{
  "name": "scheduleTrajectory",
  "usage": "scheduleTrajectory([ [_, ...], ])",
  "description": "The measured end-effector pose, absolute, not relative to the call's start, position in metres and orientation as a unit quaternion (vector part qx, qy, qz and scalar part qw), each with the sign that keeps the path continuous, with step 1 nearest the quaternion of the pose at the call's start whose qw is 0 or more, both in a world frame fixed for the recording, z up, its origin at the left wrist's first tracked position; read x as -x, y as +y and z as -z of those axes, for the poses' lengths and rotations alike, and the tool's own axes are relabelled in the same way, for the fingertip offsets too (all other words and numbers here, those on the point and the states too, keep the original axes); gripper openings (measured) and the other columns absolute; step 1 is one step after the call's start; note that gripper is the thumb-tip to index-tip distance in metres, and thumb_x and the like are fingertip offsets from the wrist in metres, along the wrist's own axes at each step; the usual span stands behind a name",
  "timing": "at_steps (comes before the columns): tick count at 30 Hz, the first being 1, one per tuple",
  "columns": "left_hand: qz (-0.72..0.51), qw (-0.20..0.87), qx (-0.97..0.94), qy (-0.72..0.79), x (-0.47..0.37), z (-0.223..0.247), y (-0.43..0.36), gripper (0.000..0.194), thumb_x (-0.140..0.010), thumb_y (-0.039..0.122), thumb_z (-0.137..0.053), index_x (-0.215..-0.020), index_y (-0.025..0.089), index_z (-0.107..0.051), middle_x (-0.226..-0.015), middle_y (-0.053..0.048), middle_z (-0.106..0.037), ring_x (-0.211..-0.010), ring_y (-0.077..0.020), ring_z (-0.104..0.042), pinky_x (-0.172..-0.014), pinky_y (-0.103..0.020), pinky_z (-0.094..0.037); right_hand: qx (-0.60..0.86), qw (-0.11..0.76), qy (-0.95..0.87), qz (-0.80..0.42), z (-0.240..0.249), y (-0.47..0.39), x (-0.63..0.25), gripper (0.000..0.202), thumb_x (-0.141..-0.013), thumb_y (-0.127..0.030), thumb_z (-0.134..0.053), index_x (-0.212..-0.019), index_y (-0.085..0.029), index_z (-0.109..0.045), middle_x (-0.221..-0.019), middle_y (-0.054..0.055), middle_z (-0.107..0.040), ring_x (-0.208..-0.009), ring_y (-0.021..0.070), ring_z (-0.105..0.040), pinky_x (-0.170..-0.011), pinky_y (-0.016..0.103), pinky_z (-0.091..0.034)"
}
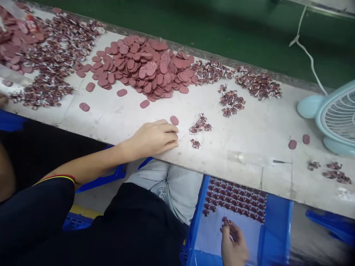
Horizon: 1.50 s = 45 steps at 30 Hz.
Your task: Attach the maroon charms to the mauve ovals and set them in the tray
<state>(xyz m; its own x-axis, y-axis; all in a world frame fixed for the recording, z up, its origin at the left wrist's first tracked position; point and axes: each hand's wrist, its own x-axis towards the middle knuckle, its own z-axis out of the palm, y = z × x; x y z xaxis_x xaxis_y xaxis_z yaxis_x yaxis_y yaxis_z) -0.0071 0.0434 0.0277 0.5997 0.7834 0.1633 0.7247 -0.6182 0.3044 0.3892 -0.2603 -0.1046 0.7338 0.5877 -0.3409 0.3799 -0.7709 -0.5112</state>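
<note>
My left hand rests palm down on the white table near its front edge, its fingers lying close together beside one reddish oval disc. Whatever may be under those fingers is hidden. Over a blue tray at the lower right, my right hand pinches a small dark red piece. Rows of similar small pieces stand on a pale sheet in that tray. Small clusters of brown-red pieces lie just right of my left hand.
A large heap of reddish discs and piles of small pieces lie along the back. A light blue fan stands at the right. A thin dark tool lies on the table. Another person's hand shows at far left.
</note>
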Motion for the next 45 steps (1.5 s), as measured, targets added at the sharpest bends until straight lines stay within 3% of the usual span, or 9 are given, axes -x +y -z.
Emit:
scheduleTrajectory([
  [5,-0.108,0.088,-0.879,0.456,-0.001,-0.031,0.043,0.031,-0.103,0.032,-0.052,-0.097,0.019,-0.079,-0.112,-0.006,-0.078,-0.099,-0.0206,-0.071,-0.088,-0.034,-0.054,0.894,0.141,-0.305,-0.295,0.13,-0.283,-0.387,0.031,-0.077,-0.06,-0.07,-0.095,-0.035,-0.075,-0.088,-0.005,-0.082,-0.095,0.0307,-0.08,-0.088,0.047,-0.063],
  [13,-0.115,0.114,-0.872,0.461,0.003,-0.033,0.049,0.028,-0.098,0.029,-0.052,-0.109,0.018,-0.075,-0.113,-0.009,-0.076,-0.104,-0.0231,-0.07,-0.094,-0.036,-0.053,0.889,0.089,-0.332,-0.301,0.138,-0.282,-0.381,0.039,-0.081,-0.063,-0.068,-0.097,-0.028,-0.074,-0.084,0.0,-0.08,-0.083,0.0283,-0.078,-0.075,0.044,-0.06],
  [20,-0.103,0.118,-0.873,0.462,0.007,-0.034,0.049,0.031,-0.1,0.031,-0.049,-0.109,0.018,-0.075,-0.116,-0.009,-0.077,-0.109,-0.0245,-0.07,-0.096,-0.037,-0.054,0.886,0.067,-0.344,-0.302,0.146,-0.286,-0.379,0.049,-0.083,-0.066,-0.065,-0.104,-0.023,-0.072,-0.087,0.002,-0.078,-0.078,0.0218,-0.074,-0.076,0.041,-0.057],
  [24,-0.15,0.134,-0.856,0.476,0.01,-0.039,0.049,0.026,-0.097,0.031,-0.055,-0.11,0.021,-0.075,-0.117,-0.008,-0.077,-0.112,-0.0247,-0.071,-0.098,-0.039,-0.055,0.89,0.077,-0.349,-0.282,0.147,-0.287,-0.379,0.049,-0.083,-0.068,-0.065,-0.103,-0.024,-0.072,-0.087,0.001,-0.077,-0.079,0.0226,-0.074,-0.074,0.042,-0.057],
  [27,-0.242,0.199,-0.822,0.475,0.013,-0.044,0.046,0.022,-0.093,0.03,-0.062,-0.11,0.023,-0.075,-0.121,-0.007,-0.077,-0.114,-0.0222,-0.071,-0.098,-0.036,-0.057,0.898,0.081,-0.343,-0.264,0.144,-0.283,-0.385,0.045,-0.084,-0.066,-0.066,-0.1,-0.024,-0.072,-0.086,0.0,-0.076,-0.078,0.0206,-0.072,-0.074,0.04,-0.056],
  [31,-0.343,0.377,-0.721,0.47,0.012,-0.049,0.039,0.019,-0.088,0.032,-0.072,-0.104,0.023,-0.077,-0.116,-0.007,-0.077,-0.102,-0.0187,-0.074,-0.081,-0.029,-0.062,0.904,0.092,-0.341,-0.24,0.143,-0.271,-0.398,0.042,-0.086,-0.062,-0.066,-0.099,-0.022,-0.07,-0.084,-0.001,-0.072,-0.075,0.0172,-0.068,-0.072,0.036,-0.054],
  [35,-0.383,0.521,-0.625,0.436,0.012,-0.05,0.031,0.021,-0.084,0.035,-0.079,-0.098,0.02,-0.079,-0.111,-0.009,-0.078,-0.09,-0.0179,-0.076,-0.08,-0.032,-0.065,0.897,0.085,-0.357,-0.245,0.146,-0.259,-0.404,0.042,-0.087,-0.06,-0.067,-0.1,-0.02,-0.07,-0.082,-0.002,-0.069,-0.072,0.0141,-0.063,-0.07,0.034,-0.053],
  [40,-0.392,0.568,-0.566,0.451,0.02,-0.046,0.025,0.021,-0.084,0.036,-0.08,-0.098,0.02,-0.081,-0.118,-0.01,-0.077,-0.088,-0.0195,-0.078,-0.065,-0.027,-0.065,0.89,0.078,-0.375,-0.246,0.148,-0.253,-0.399,0.039,-0.088,-0.057,-0.067,-0.101,-0.02,-0.069,-0.086,-0.002,-0.068,-0.073,0.0134,-0.061,-0.069,0.033,-0.052],
  [45,-0.416,0.566,-0.544,0.459,0.025,-0.039,0.021,0.021,-0.085,0.034,-0.08,-0.102,0.022,-0.081,-0.119,-0.009,-0.077,-0.1,-0.0236,-0.078,-0.066,-0.027,-0.066,0.883,0.096,-0.386,-0.248,0.146,-0.251,-0.398,0.037,-0.087,-0.055,-0.069,-0.1,-0.02,-0.068,-0.085,-0.002,-0.067,-0.071,0.0125,-0.059,-0.066,0.032,-0.05],
])
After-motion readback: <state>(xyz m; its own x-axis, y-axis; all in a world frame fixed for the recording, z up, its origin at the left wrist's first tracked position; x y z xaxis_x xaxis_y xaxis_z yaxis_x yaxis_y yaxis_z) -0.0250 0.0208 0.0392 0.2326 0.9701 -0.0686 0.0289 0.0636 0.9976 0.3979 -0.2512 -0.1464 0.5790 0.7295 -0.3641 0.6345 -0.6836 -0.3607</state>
